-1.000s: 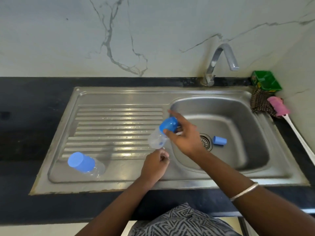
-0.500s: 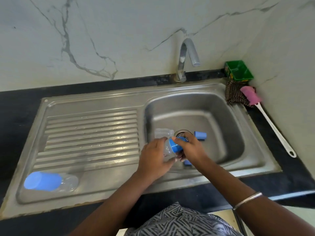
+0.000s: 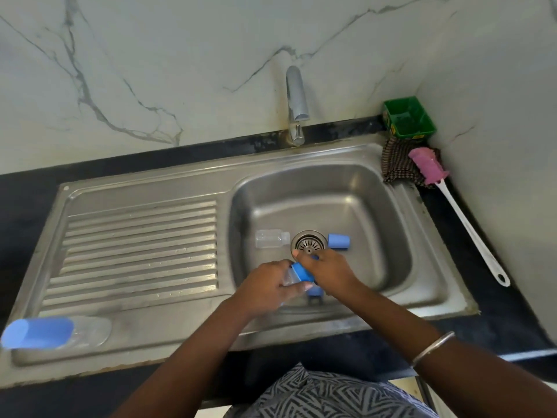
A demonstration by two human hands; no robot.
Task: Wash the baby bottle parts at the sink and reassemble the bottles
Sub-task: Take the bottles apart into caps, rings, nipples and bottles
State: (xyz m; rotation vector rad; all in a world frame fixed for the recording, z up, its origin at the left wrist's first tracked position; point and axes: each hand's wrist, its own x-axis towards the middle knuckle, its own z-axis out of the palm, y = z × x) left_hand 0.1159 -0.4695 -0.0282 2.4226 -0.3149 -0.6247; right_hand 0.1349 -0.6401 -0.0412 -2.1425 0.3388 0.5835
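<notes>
Head view, looking down at sink. Small clear bottle with blue collar is held low over the basin, near its 6 o'clock wall. Left hand is wrapped round the clear body, fingers curled on it. Right hand is closed on the blue collar, fingers grasping it. Step in hand is judged to be unscrewing or screwing the collar; which of the two cannot be told.

A second clear bottle body is lying on its side at 9 o'clock of the drain, just beside it. A blue cap is lying at 3 o'clock of the drain. Another blue part is partly hidden under the hands. A capped bottle is lying on the drainboard at 8 o'clock of the frame. Tap at 12 o'clock; no water is seen running. Pink bottle brush is resting at 2 o'clock, untouched.

For a clean turn: body is best kept still by the left hand and only the collar rotated, axis held straight so threads are not crossed. Wet plastic is likely to slip; grip is best kept firm, work kept over the basin so dropped parts are caught.
</notes>
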